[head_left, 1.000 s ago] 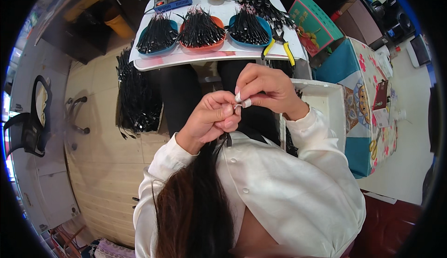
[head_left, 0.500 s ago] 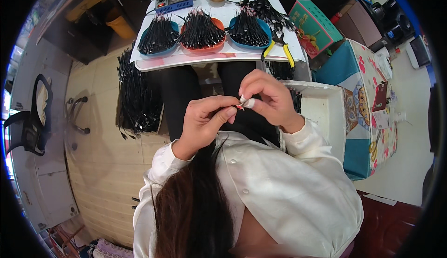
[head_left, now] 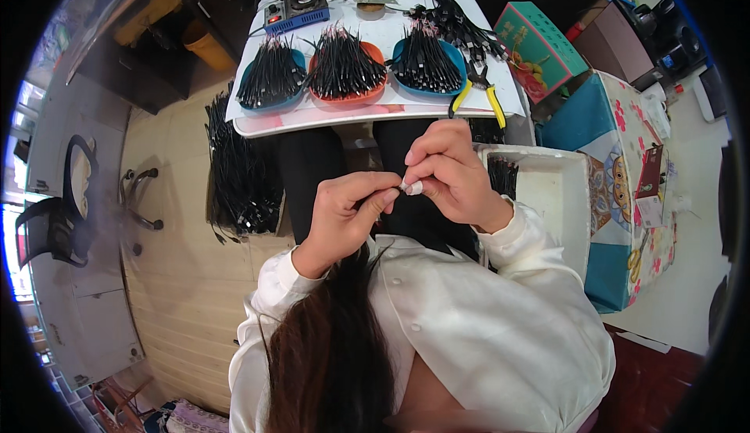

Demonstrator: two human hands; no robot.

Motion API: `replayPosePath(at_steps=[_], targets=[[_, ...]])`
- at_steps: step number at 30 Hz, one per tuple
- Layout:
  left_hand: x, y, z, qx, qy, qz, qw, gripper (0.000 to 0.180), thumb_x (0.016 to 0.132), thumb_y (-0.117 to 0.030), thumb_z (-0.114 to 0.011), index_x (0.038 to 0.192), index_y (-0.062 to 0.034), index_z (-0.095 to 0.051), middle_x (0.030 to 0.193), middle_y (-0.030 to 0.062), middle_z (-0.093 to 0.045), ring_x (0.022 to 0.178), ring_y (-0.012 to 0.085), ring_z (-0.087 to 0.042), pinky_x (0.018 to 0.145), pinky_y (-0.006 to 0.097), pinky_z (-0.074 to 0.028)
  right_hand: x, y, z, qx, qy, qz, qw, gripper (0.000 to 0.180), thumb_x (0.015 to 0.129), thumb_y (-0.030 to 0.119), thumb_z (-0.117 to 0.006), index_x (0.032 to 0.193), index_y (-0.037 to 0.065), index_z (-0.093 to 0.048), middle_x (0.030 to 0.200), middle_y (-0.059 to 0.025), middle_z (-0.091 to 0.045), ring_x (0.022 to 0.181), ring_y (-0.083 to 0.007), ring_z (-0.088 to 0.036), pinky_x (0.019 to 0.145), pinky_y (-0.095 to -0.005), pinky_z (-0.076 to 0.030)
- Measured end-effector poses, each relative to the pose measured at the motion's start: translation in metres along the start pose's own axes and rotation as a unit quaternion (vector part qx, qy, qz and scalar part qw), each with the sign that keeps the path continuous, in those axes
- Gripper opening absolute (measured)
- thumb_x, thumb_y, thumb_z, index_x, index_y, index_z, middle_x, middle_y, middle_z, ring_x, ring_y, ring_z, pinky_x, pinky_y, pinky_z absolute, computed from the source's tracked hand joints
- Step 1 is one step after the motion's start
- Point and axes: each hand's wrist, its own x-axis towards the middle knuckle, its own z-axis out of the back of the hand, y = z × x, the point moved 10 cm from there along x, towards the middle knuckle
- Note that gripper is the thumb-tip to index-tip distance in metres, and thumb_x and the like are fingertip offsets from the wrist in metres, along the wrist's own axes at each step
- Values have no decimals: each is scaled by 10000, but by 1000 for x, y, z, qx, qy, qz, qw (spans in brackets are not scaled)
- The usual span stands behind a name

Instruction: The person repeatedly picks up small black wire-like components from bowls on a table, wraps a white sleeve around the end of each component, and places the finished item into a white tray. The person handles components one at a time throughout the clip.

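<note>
My left hand (head_left: 344,205) is closed in a pinch on the end of a thin black cable (head_left: 401,188), mostly hidden by the fingers. Against it, my right hand (head_left: 455,174) pinches the cable's fine wire ends with thumb and forefinger; white wrapping covers fingertips of this hand. Both hands meet above my lap, just short of the table. Beyond them, black cables with bared ends fan out in a blue tray (head_left: 269,110), an orange tray (head_left: 348,101) and a second blue tray (head_left: 430,92). Pliers with yellow handles (head_left: 497,108) lie at the table's right front corner.
On the white table (head_left: 328,121) are a blue soldering-type device (head_left: 297,19), a small round tin (head_left: 370,11) and loose black cables (head_left: 461,31). More cables (head_left: 242,175) hang over a box at left. A white foam box (head_left: 551,191) stands at my right.
The red and white wire ends seen between my fingertips earlier are now covered by the right fingers. My hands stay together. The whole view has shifted slightly.
</note>
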Motion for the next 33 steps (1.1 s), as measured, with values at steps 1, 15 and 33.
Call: replayPosePath(at_steps=[1,15,33], targets=[[6,1,2,-2,7,14,1000,108,877,24,-611,961,45,-676,753,68,-658,635,104,-611,569,228,-479,1,-5,1,-3,-3,-3,1000,159,723,58,-727,864,90,-660,1108,-27,-597,1043,-263,-485,893,-354,-411],[294,43,56,365,111,-64,922,105,860,-27,-621,938,42,-632,717,116,-657,669,177,-652,636,282,-488,-57,-126,-92,102,85,-170,976,325,823,50,-603,1147,75,-602,770,-50,-568,733,-252,-602,674,-379,-482],[378,205,40,550,272,-63,787,129,841,-68,-619,926,-3,-692,819,173,-672,779,352,-653,707,400,-514,-72,-141,-99,168,104,-128,972,556,754,39,-655,1289,94,-516,737,-74,-507,664,-251,-560,583,-365,-473]])
